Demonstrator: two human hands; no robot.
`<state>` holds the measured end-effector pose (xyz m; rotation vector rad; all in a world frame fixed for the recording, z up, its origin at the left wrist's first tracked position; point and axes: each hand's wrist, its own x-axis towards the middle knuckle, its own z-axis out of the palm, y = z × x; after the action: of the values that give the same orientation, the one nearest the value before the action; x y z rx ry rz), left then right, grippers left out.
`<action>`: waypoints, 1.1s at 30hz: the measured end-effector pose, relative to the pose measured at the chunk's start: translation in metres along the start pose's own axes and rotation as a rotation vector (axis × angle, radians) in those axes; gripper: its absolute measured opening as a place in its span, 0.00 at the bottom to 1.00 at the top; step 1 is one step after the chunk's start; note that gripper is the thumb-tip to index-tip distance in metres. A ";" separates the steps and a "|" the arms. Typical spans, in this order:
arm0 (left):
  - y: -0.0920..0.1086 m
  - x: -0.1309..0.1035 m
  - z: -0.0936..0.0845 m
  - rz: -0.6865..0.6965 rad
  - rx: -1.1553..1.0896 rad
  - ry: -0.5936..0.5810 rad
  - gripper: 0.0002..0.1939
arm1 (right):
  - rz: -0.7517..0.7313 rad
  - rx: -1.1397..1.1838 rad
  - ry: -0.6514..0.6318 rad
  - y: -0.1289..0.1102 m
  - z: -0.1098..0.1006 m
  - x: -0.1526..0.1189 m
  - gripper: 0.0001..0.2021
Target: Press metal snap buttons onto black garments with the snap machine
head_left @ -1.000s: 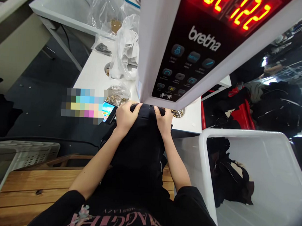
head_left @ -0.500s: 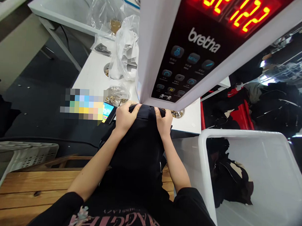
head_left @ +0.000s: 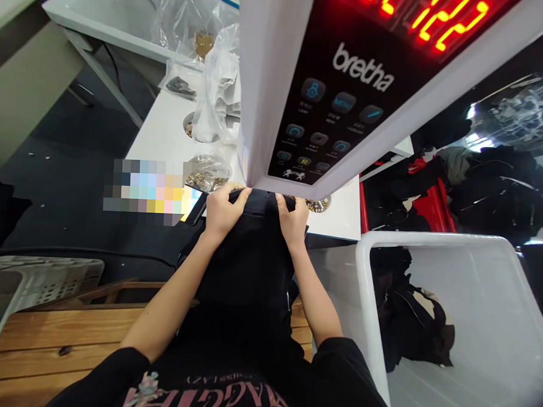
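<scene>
Your L hand [head_left: 225, 213] & R hand [head_left: 293, 221] each pinch the blk garment [head_left: 251, 250] by its top edge, just nearside of the machine [head_left: 320, 118]; prob. light, soft & floppy, so best held both sides, edge taut.

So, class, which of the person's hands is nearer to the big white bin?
Right. The right hand pinches the black cloth on the side toward the bin, not touching it; the left hand pinches the cloth on the side away from it.
</scene>
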<state>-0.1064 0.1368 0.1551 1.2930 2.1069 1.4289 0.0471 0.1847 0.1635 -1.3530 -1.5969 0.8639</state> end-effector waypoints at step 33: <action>-0.004 -0.001 0.002 -0.009 -0.042 -0.078 0.10 | -0.353 -0.440 -0.181 0.018 -0.004 0.000 0.18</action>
<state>-0.1071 0.1370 0.1506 1.3005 2.0196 1.3884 0.0580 0.1880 0.1490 -1.2460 -2.1784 0.4436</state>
